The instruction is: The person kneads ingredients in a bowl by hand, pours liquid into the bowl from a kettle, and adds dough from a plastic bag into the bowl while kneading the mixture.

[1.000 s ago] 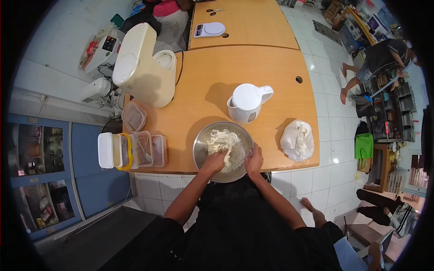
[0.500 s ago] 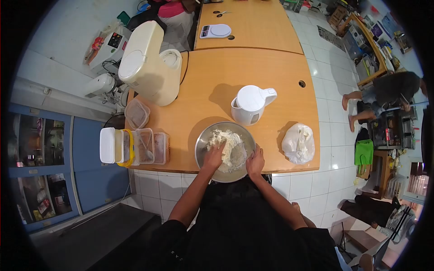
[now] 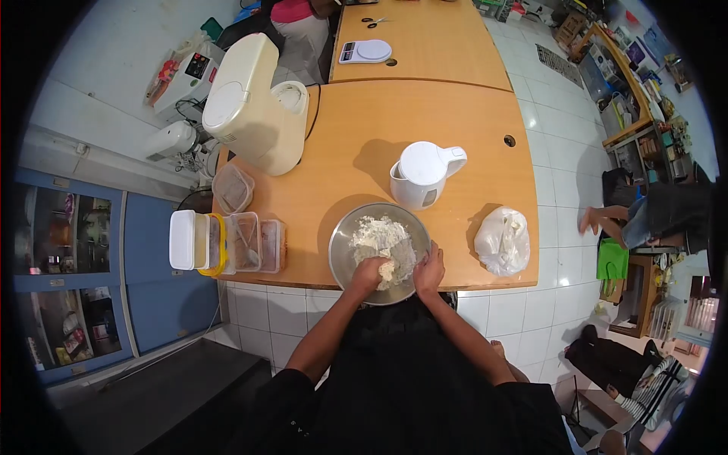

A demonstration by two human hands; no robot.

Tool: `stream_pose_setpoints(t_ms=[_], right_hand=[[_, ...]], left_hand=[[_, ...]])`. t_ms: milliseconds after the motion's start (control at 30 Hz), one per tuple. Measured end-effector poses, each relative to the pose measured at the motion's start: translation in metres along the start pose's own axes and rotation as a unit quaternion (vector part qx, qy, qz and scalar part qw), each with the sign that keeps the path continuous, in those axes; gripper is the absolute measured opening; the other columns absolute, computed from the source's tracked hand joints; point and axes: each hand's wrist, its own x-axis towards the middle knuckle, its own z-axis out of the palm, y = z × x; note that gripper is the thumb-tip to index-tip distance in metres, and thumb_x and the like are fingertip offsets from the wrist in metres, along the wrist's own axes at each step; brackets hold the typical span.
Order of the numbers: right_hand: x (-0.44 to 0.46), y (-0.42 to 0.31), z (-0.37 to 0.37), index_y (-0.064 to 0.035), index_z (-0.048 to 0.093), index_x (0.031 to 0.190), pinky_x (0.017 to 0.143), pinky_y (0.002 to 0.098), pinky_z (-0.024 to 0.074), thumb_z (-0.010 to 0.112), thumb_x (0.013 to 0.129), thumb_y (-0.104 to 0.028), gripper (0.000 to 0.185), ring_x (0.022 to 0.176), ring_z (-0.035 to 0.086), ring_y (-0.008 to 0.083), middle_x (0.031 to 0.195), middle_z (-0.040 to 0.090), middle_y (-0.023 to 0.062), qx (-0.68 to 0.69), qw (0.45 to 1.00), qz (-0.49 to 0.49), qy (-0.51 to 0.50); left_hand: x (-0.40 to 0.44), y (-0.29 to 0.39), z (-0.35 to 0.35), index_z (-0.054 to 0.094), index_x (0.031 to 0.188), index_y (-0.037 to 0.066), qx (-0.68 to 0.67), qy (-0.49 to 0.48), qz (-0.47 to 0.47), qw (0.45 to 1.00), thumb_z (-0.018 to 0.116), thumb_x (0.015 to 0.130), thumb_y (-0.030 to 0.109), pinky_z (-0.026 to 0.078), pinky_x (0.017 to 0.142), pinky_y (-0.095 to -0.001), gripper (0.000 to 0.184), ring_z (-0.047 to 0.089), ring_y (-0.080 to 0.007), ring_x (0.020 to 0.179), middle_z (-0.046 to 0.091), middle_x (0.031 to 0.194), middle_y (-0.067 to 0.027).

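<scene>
A steel bowl (image 3: pixel 341 265) stands at the table's near edge, with crumbly pale dough (image 3: pixel 381 235) and loose flour in it. Inside the bowl, my left hand (image 3: pixel 368 274) is closed on a clump of the dough at the lower middle. My right hand (image 3: pixel 430 271) grips the bowl's right rim, fingers over the edge. Just behind the bowl is a white electric kettle (image 3: pixel 422 171). A tied white plastic bag (image 3: pixel 502 241) lies to the right of the bowl.
A cream stand mixer (image 3: pixel 254 114) stands at the back left, and plastic containers (image 3: pixel 246 241) line the left edge. On the far table are a white scale (image 3: pixel 366 51) and scissors (image 3: pixel 373 23). Other people are at the right and at the far left of the table.
My left hand has gone from spread fingers on the dough to closed, lower in the bowl. The right hand stays on the rim. A person at the right has moved nearer.
</scene>
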Motion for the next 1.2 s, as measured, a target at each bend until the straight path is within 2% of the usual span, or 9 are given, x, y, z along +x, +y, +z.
stream_pose_setpoints(t_ms=[100, 200, 300, 400, 500, 600, 900, 1000, 1200], right_hand=[[0.0, 0.003, -0.001, -0.0053, 0.049, 0.129, 0.08, 0.0533, 0.0482, 0.054, 0.087, 0.001, 0.043, 0.095, 0.059, 0.046, 0.107, 0.057, 0.023, 0.0, 1.0, 0.001, -0.002], [-0.003, 0.003, -0.002, -0.0059, 0.049, 0.13, 0.077, 0.0538, 0.0485, 0.055, 0.084, 0.001, 0.047, 0.092, 0.06, 0.0459, 0.106, 0.055, 0.0226, -0.01, 1.0, -0.009, 0.001], [-0.002, 0.003, -0.002, -0.0061, 0.048, 0.13, 0.076, 0.0538, 0.0487, 0.056, 0.082, 0.002, 0.05, 0.091, 0.06, 0.0459, 0.106, 0.055, 0.0222, -0.008, 1.0, -0.017, 0.005], [-0.002, 0.006, 0.0, -0.0061, 0.049, 0.13, 0.077, 0.0532, 0.0485, 0.055, 0.087, -0.001, 0.044, 0.092, 0.06, 0.046, 0.106, 0.056, 0.0227, -0.003, 1.0, -0.019, 0.008], [-0.001, 0.005, -0.002, -0.0061, 0.049, 0.13, 0.078, 0.0528, 0.0483, 0.054, 0.089, -0.003, 0.042, 0.093, 0.059, 0.046, 0.105, 0.056, 0.0231, -0.006, 1.0, -0.013, -0.004], [-0.002, 0.004, -0.002, -0.0068, 0.049, 0.129, 0.077, 0.0536, 0.0484, 0.055, 0.086, 0.0, 0.044, 0.093, 0.06, 0.0459, 0.106, 0.055, 0.0218, 0.005, 1.0, -0.016, -0.002], [-0.002, 0.004, -0.006, -0.005, 0.047, 0.132, 0.078, 0.0533, 0.0475, 0.055, 0.086, 0.001, 0.046, 0.095, 0.06, 0.0455, 0.108, 0.055, 0.0229, 0.014, 1.0, -0.026, -0.009], [-0.002, -0.001, -0.006, -0.0039, 0.049, 0.13, 0.081, 0.0525, 0.048, 0.054, 0.088, 0.0, 0.043, 0.097, 0.06, 0.046, 0.109, 0.057, 0.0241, 0.026, 1.0, -0.017, -0.002], [-0.004, -0.001, -0.005, -0.0037, 0.05, 0.13, 0.084, 0.0511, 0.0483, 0.053, 0.086, 0.003, 0.045, 0.099, 0.059, 0.0458, 0.11, 0.058, 0.0243, 0.042, 0.999, -0.007, 0.004]], left_hand=[[0.003, 0.024, -0.019, 0.063, 0.123, 0.004, 0.021, -0.023, -0.057, 0.998, 0.059, 0.067, -0.006, 0.044, 0.102, -0.0448, 0.057, 0.055, -0.0419, 0.119, 0.063, 0.122, -0.0231], [0.006, 0.036, -0.033, 0.054, 0.135, 0.005, 0.068, 0.03, 0.027, 0.997, 0.06, 0.071, -0.005, 0.04, 0.108, -0.0449, 0.065, 0.047, -0.0435, 0.13, 0.056, 0.133, -0.0254], [0.019, 0.05, -0.038, 0.044, 0.145, 0.008, 0.034, 0.021, -0.004, 0.999, 0.062, 0.071, -0.005, 0.033, 0.114, -0.0465, 0.077, 0.031, -0.0459, 0.141, 0.047, 0.143, -0.0258], [0.022, 0.055, -0.028, 0.048, 0.142, 0.006, 0.113, 0.006, -0.026, 0.993, 0.059, 0.072, -0.007, 0.039, 0.11, -0.0471, 0.072, 0.042, -0.0463, 0.133, 0.044, 0.145, -0.0265], [0.03, 0.028, -0.02, 0.049, 0.14, 0.007, 0.136, -0.119, -0.014, 0.983, 0.058, 0.078, -0.003, 0.045, 0.103, -0.0482, 0.063, 0.053, -0.0434, 0.124, 0.04, 0.147, -0.0288], [0.018, 0.035, -0.026, 0.051, 0.139, 0.015, 0.173, -0.095, 0.001, 0.98, 0.054, 0.079, -0.003, 0.05, 0.094, -0.0496, 0.063, 0.059, -0.0424, 0.114, 0.039, 0.147, -0.0275], [0.03, 0.064, -0.04, 0.041, 0.147, 0.019, 0.205, 0.025, -0.03, 0.978, 0.063, 0.072, -0.007, 0.05, 0.098, -0.0481, 0.082, 0.046, -0.0389, 0.132, 0.045, 0.144, -0.0237], [0.043, 0.006, -0.008, 0.033, 0.151, 0.019, 0.156, -0.054, 0.013, 0.986, 0.062, 0.072, -0.007, 0.048, 0.102, -0.0456, 0.089, 0.043, -0.0387, 0.135, 0.038, 0.15, -0.0251], [0.021, -0.005, 0.012, 0.062, 0.128, 0.012, 0.088, -0.067, 0.063, 0.992, 0.058, 0.069, -0.004, 0.05, 0.09, -0.0473, 0.062, 0.062, -0.0416, 0.108, 0.061, 0.125, -0.0233]])
